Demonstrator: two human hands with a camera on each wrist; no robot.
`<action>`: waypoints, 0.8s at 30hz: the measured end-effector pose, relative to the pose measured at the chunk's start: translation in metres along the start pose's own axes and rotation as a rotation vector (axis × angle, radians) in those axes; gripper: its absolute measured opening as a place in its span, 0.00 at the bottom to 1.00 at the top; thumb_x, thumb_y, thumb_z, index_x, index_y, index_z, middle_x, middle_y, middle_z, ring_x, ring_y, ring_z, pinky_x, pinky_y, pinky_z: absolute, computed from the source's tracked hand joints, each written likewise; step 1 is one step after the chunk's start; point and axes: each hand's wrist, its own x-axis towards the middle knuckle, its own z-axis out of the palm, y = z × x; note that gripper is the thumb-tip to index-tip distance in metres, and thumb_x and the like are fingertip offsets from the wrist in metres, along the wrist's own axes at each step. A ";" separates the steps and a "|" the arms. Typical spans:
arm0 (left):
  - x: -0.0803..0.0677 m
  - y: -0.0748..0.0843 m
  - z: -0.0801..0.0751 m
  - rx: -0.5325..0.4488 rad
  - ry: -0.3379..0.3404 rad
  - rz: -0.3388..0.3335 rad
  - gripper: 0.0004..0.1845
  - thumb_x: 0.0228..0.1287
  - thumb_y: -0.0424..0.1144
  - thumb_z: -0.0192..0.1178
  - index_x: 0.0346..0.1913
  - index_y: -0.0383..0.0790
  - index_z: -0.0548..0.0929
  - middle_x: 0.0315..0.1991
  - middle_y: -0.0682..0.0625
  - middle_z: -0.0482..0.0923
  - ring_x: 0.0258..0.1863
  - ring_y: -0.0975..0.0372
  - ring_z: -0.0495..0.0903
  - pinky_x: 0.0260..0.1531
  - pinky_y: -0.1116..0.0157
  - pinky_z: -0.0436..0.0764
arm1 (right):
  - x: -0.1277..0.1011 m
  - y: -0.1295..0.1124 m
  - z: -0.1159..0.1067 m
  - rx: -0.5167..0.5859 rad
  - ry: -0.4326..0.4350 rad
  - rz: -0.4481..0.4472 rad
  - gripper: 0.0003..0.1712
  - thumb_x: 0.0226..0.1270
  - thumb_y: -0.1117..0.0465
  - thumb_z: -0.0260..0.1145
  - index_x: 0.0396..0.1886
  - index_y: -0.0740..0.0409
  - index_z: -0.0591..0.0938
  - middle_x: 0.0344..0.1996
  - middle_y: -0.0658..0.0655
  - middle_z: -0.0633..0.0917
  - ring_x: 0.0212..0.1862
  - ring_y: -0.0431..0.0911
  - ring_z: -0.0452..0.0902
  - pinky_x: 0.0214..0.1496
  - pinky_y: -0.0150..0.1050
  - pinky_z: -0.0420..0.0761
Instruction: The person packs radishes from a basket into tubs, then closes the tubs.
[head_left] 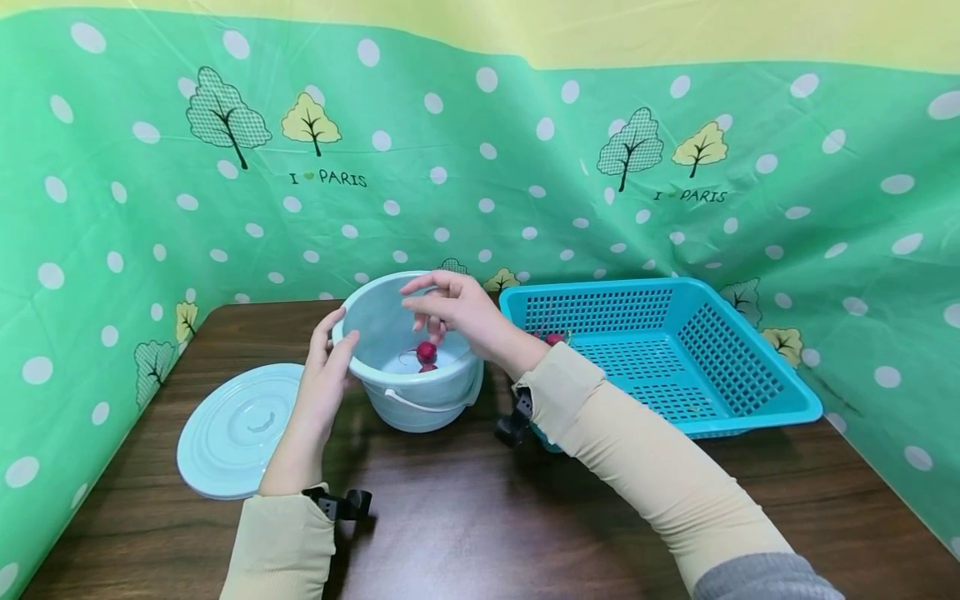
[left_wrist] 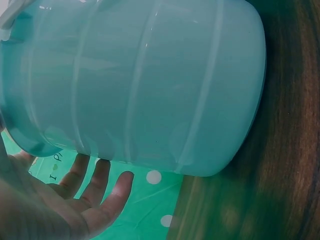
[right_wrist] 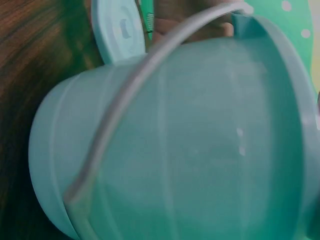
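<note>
A pale blue bucket [head_left: 408, 400] with a white handle [right_wrist: 120, 102] stands upright on the table. My left hand [head_left: 324, 375] grips its rim from the left, thumb over the edge; in the left wrist view the left hand's fingers [left_wrist: 95, 187] lie along the outer wall. Over the bucket's mouth, my right hand [head_left: 461, 312] has loosely bent fingers with nothing visible between them. Just below those fingers, a red radish [head_left: 426, 352] with a thin root shows inside the bucket, another partly hidden under it. The right wrist view is mostly filled by the bucket's side.
To the right sits a blue perforated basket [head_left: 750, 408] holding red radishes [head_left: 555, 339] at its left end, partly behind the right forearm. A round pale blue lid [head_left: 217, 442] lies left of the bucket. A green dotted cloth [head_left: 450, 217] hangs behind the dark wooden table [head_left: 450, 517].
</note>
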 end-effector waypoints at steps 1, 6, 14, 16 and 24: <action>0.000 0.000 0.000 0.001 -0.002 -0.001 0.30 0.76 0.55 0.44 0.77 0.63 0.53 0.64 0.40 0.59 0.63 0.48 0.70 0.61 0.51 0.71 | -0.001 -0.001 -0.003 0.007 -0.011 0.002 0.15 0.69 0.64 0.63 0.53 0.65 0.80 0.20 0.52 0.82 0.19 0.44 0.72 0.27 0.36 0.77; 0.000 0.001 0.000 0.005 -0.004 -0.014 0.30 0.76 0.55 0.44 0.77 0.64 0.53 0.64 0.41 0.59 0.61 0.50 0.70 0.57 0.57 0.73 | -0.006 -0.008 -0.020 0.004 -0.014 0.005 0.12 0.71 0.62 0.62 0.50 0.61 0.81 0.22 0.53 0.81 0.18 0.44 0.70 0.25 0.36 0.75; -0.001 0.001 -0.002 0.006 -0.004 -0.007 0.30 0.76 0.55 0.43 0.77 0.64 0.53 0.65 0.39 0.58 0.62 0.48 0.69 0.60 0.53 0.70 | -0.010 -0.019 -0.049 -0.041 0.057 0.006 0.12 0.72 0.60 0.62 0.50 0.60 0.81 0.22 0.53 0.81 0.18 0.44 0.71 0.25 0.37 0.76; -0.001 0.000 -0.002 0.013 -0.002 -0.008 0.30 0.76 0.56 0.43 0.77 0.65 0.52 0.65 0.38 0.58 0.62 0.47 0.69 0.60 0.52 0.70 | -0.011 -0.021 -0.057 -0.062 0.066 0.004 0.12 0.72 0.59 0.62 0.50 0.60 0.80 0.22 0.53 0.81 0.19 0.45 0.71 0.26 0.37 0.76; 0.001 -0.001 -0.001 0.023 0.005 -0.012 0.31 0.76 0.57 0.44 0.77 0.63 0.53 0.62 0.40 0.61 0.61 0.46 0.71 0.56 0.56 0.72 | -0.017 -0.025 -0.086 -0.084 0.146 0.029 0.08 0.73 0.59 0.61 0.47 0.55 0.82 0.21 0.51 0.81 0.19 0.43 0.73 0.27 0.34 0.77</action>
